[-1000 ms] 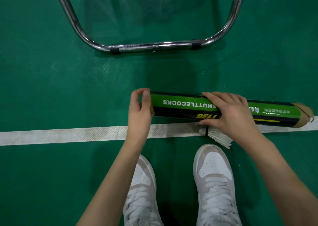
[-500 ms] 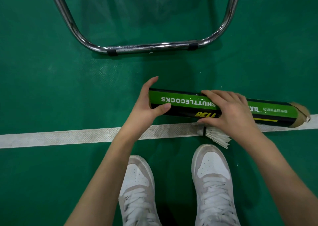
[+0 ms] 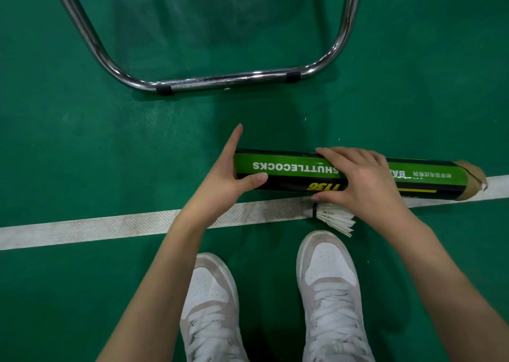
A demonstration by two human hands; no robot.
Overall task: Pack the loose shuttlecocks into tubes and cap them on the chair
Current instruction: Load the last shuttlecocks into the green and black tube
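A: Holding what?
B: Right hand (image 3: 366, 185) curls over the tube (image 3: 289, 171), lying on the floor; left hand (image 3: 228, 171), fingers straight, covers its left end.
A: Finished?
B: No: one shuttlecock (image 3: 334, 218) loose, nearer.

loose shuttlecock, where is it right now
In the head view the loose shuttlecock lies on the floor right of centre, at the white line, under the right hand and just ahead of the right shoe.
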